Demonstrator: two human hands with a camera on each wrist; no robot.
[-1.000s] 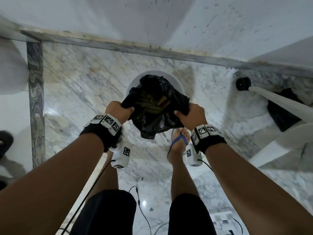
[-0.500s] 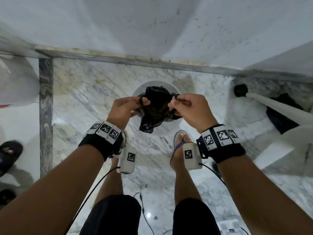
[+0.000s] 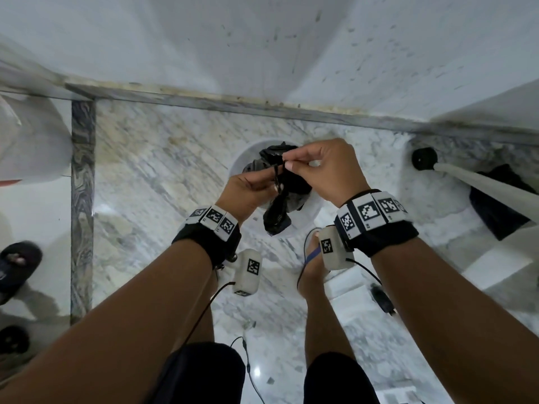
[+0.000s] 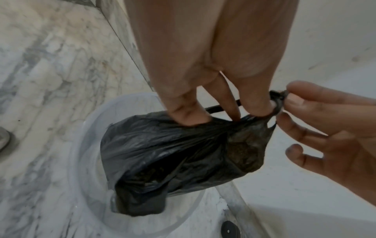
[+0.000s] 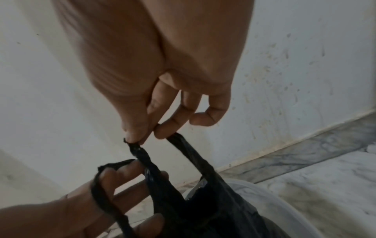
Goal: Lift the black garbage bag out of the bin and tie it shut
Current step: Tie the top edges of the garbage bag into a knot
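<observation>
The black garbage bag (image 3: 277,217) hangs over the round white bin (image 3: 242,161), which stands on the marble floor by the wall. Its mouth is gathered into thin twisted handles. My left hand (image 3: 272,182) holds the bag's neck, with one handle looped round its fingers (image 5: 105,180). My right hand (image 3: 287,163) pinches the other handle strands (image 5: 140,149) between thumb and fingertips, just above the left hand. In the left wrist view the bag (image 4: 173,153) bulges with dark waste above the bin's rim (image 4: 89,128). The right hand (image 4: 284,99) pinches a strand beside my left fingers (image 4: 183,109).
A white wall and grey marble skirting (image 3: 262,107) run right behind the bin. A black round foot (image 3: 424,158) with a white pole and a black cloth (image 3: 495,211) lie to the right. Dark sandals (image 3: 17,263) sit far left. My foot (image 3: 313,258) and cables are below.
The hands have come together from the bag's two sides. The open mouth is now gathered into thin strands. The bag hangs narrower.
</observation>
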